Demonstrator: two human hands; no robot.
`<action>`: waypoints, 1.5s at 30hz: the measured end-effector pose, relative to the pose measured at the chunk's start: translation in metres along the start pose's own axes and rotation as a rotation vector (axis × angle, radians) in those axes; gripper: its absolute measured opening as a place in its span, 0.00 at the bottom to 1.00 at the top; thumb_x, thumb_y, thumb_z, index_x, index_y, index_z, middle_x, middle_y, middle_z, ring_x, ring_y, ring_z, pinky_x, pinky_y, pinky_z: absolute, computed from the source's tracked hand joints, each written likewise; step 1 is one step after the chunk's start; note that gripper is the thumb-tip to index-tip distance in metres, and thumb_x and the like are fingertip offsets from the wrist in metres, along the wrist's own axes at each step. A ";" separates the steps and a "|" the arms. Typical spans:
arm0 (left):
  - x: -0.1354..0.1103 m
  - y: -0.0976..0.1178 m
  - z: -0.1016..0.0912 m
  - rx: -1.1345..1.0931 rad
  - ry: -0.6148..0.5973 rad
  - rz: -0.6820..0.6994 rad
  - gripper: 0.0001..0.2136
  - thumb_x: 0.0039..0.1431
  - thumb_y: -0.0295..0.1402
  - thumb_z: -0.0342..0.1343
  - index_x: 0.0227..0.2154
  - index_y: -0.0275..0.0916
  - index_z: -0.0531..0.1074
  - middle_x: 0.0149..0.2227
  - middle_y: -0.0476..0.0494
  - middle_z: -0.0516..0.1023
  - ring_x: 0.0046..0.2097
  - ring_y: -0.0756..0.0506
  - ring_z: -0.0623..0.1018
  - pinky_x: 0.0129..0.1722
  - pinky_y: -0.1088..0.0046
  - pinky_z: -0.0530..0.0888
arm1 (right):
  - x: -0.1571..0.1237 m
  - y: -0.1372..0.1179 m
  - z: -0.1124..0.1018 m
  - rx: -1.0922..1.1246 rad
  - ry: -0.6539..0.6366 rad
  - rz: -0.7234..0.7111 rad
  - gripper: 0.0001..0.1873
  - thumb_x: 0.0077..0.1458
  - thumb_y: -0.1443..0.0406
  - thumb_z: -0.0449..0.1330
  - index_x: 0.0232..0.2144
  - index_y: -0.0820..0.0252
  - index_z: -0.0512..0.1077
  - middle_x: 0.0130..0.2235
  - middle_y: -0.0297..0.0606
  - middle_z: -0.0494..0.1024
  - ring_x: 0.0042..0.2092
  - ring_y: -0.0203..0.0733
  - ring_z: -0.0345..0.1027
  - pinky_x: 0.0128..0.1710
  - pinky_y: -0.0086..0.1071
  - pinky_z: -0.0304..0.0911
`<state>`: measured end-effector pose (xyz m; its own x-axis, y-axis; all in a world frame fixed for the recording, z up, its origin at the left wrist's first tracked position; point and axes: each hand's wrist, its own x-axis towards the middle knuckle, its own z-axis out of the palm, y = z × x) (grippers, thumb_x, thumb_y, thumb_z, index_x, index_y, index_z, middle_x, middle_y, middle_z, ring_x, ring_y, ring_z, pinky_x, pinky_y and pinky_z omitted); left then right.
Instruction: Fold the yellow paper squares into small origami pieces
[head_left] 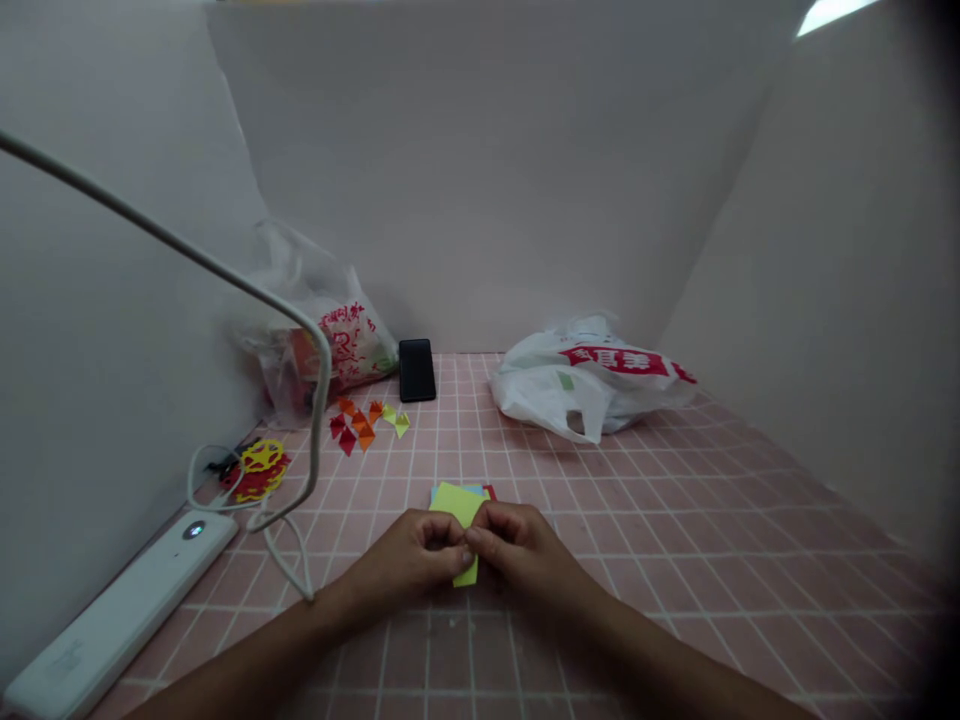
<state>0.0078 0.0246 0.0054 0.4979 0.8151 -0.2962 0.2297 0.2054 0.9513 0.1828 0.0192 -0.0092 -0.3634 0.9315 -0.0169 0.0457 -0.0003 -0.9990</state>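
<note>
My left hand [409, 562] and my right hand [521, 548] meet over the pink gridded table [675, 560], fingers curled. Together they pinch a yellow-green sheet of paper [459, 505], part of it folded down between the fingertips. The sheet lies over a small stack of coloured paper [487, 491], of which only blue and red edges show behind it. Both forearms come in from the bottom edge.
Small folded paper pieces [365, 421] in red, orange and yellow lie at the back left, by a black phone [417, 369]. A clear bag [330, 340] and a white plastic bag [592, 385] stand at the back. A white lamp base [112, 620], its arm and cable, and yellow-red cutouts [259, 468] fill the left.
</note>
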 end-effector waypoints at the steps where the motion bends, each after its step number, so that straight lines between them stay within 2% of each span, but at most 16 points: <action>1: 0.000 0.000 0.001 -0.031 -0.016 -0.017 0.13 0.50 0.42 0.60 0.23 0.37 0.68 0.19 0.55 0.67 0.21 0.53 0.65 0.24 0.76 0.59 | -0.001 -0.001 0.000 -0.019 0.033 -0.025 0.17 0.53 0.57 0.60 0.19 0.59 0.63 0.20 0.29 0.63 0.23 0.33 0.53 0.23 0.28 0.48; 3: 0.001 -0.001 0.001 -0.110 -0.024 -0.020 0.14 0.49 0.44 0.61 0.24 0.37 0.68 0.19 0.54 0.69 0.20 0.53 0.65 0.23 0.76 0.60 | -0.001 -0.001 0.000 -0.019 0.104 -0.065 0.16 0.55 0.57 0.59 0.20 0.59 0.63 0.20 0.29 0.64 0.24 0.33 0.54 0.24 0.28 0.50; 6: 0.001 0.000 0.000 -0.173 0.052 0.049 0.16 0.48 0.44 0.62 0.25 0.36 0.68 0.20 0.52 0.70 0.21 0.53 0.66 0.24 0.76 0.61 | 0.000 0.001 -0.001 0.060 0.154 -0.088 0.17 0.57 0.55 0.58 0.22 0.59 0.65 0.21 0.30 0.67 0.24 0.34 0.57 0.25 0.29 0.52; 11: 0.000 0.002 -0.002 -0.090 0.125 0.156 0.15 0.51 0.43 0.61 0.24 0.36 0.68 0.20 0.53 0.70 0.22 0.52 0.66 0.24 0.76 0.61 | 0.005 0.009 -0.003 0.196 0.080 -0.052 0.17 0.55 0.53 0.61 0.25 0.59 0.66 0.23 0.31 0.69 0.25 0.35 0.60 0.27 0.29 0.55; 14: -0.001 0.003 -0.003 -0.035 0.143 0.185 0.15 0.51 0.43 0.61 0.23 0.37 0.67 0.21 0.53 0.69 0.22 0.52 0.66 0.24 0.76 0.62 | 0.005 0.010 -0.002 0.198 0.039 -0.040 0.17 0.53 0.53 0.62 0.25 0.59 0.67 0.23 0.31 0.69 0.25 0.35 0.60 0.26 0.29 0.55; 16: 0.000 0.002 -0.003 -0.018 0.141 0.209 0.14 0.52 0.43 0.60 0.24 0.36 0.69 0.23 0.52 0.70 0.24 0.51 0.68 0.26 0.75 0.63 | 0.004 0.008 0.000 0.149 0.061 -0.055 0.17 0.53 0.53 0.62 0.24 0.59 0.67 0.23 0.31 0.69 0.25 0.35 0.60 0.27 0.29 0.55; 21: -0.002 0.002 0.003 -0.050 0.122 0.169 0.14 0.54 0.43 0.58 0.23 0.36 0.68 0.22 0.51 0.68 0.24 0.51 0.66 0.25 0.76 0.62 | -0.003 0.003 0.004 -0.013 0.149 -0.101 0.16 0.56 0.56 0.59 0.23 0.58 0.66 0.23 0.31 0.68 0.26 0.37 0.60 0.27 0.30 0.54; 25: -0.006 0.004 0.007 -0.051 0.163 0.174 0.14 0.55 0.42 0.57 0.22 0.38 0.64 0.20 0.53 0.65 0.22 0.52 0.65 0.24 0.76 0.61 | -0.007 0.003 0.005 0.012 0.154 -0.104 0.17 0.58 0.55 0.58 0.23 0.58 0.66 0.22 0.31 0.66 0.26 0.36 0.59 0.27 0.29 0.53; 30: -0.007 0.002 0.005 0.064 0.198 0.243 0.12 0.59 0.39 0.54 0.25 0.38 0.65 0.22 0.53 0.65 0.22 0.52 0.66 0.24 0.76 0.62 | -0.007 0.002 0.005 0.065 0.122 -0.042 0.17 0.57 0.55 0.59 0.23 0.58 0.65 0.22 0.31 0.66 0.25 0.35 0.57 0.26 0.29 0.52; 37: -0.002 -0.001 0.003 -0.021 0.189 0.179 0.12 0.57 0.39 0.55 0.24 0.38 0.64 0.21 0.54 0.65 0.21 0.52 0.65 0.23 0.76 0.62 | -0.006 0.008 0.006 0.112 0.159 -0.038 0.15 0.58 0.58 0.59 0.23 0.59 0.65 0.23 0.30 0.66 0.26 0.35 0.57 0.27 0.29 0.52; 42: -0.005 0.002 0.001 0.026 0.176 0.265 0.10 0.58 0.38 0.56 0.27 0.36 0.68 0.26 0.50 0.69 0.27 0.51 0.68 0.28 0.76 0.65 | -0.006 0.004 0.006 0.063 0.081 -0.015 0.15 0.57 0.58 0.59 0.23 0.59 0.64 0.23 0.29 0.64 0.26 0.33 0.54 0.26 0.28 0.49; 45: -0.005 0.003 0.001 -0.022 0.138 0.220 0.12 0.57 0.40 0.56 0.24 0.37 0.67 0.22 0.52 0.67 0.23 0.51 0.67 0.25 0.77 0.64 | -0.006 -0.001 0.005 -0.006 0.042 -0.036 0.17 0.56 0.58 0.60 0.22 0.60 0.63 0.23 0.29 0.64 0.26 0.33 0.54 0.26 0.28 0.49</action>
<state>0.0064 0.0205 0.0100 0.4143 0.9075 -0.0685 0.1095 0.0250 0.9937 0.1805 0.0117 -0.0079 -0.3252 0.9454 0.0214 0.0392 0.0361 -0.9986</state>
